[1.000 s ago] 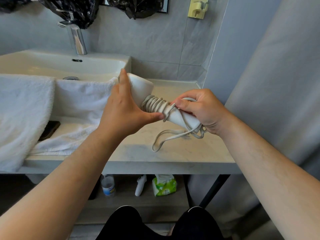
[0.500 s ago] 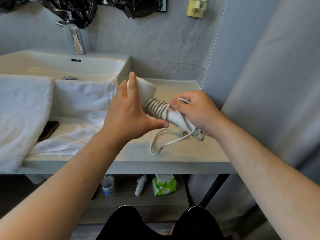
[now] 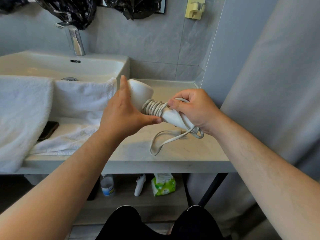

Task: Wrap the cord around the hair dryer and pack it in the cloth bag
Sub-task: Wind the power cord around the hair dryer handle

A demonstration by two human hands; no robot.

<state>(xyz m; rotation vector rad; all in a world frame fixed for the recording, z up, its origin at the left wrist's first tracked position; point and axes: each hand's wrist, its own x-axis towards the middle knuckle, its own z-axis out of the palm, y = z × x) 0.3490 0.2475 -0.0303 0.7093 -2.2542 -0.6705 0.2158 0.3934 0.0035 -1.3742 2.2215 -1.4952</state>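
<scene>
Wrapping stage, partly done. The hair dryer point(image 3: 141, 96) is held in the air over the desk point(image 3: 181, 153), head pointing far-left, handle running near-right. About six or seven turns of cord point(image 3: 153, 108) sit tight around the neck and upper handle. A slack loop of cord hangs from the handle end and rests on the desk just below. The plug is not clearly visible.

Left hand point(image 3: 123, 115): closed around the dryer where head meets handle, index finger laid along the head, thumb pressing under the coil.
Right hand point(image 3: 194, 110): clamped on the lower handle, thumb and fingers pinching the working strand of cord against it.

Left to do, by my judgement: wind the remaining slack, secure the end, then bag it. No cloth bag is in view, so packing has not started.

Change since the earlier frames: the dryer has swung slightly, head a little higher and further from the left hand's palm; the right hand has moved along the handle toward the coil. The coil count looks about the same. The slack loop on the desk is roughly unchanged in shape.

Surroundings: white towels point(image 3: 26, 110) lie on the left side of the desk, sink point(image 3: 69, 68) far left.
</scene>
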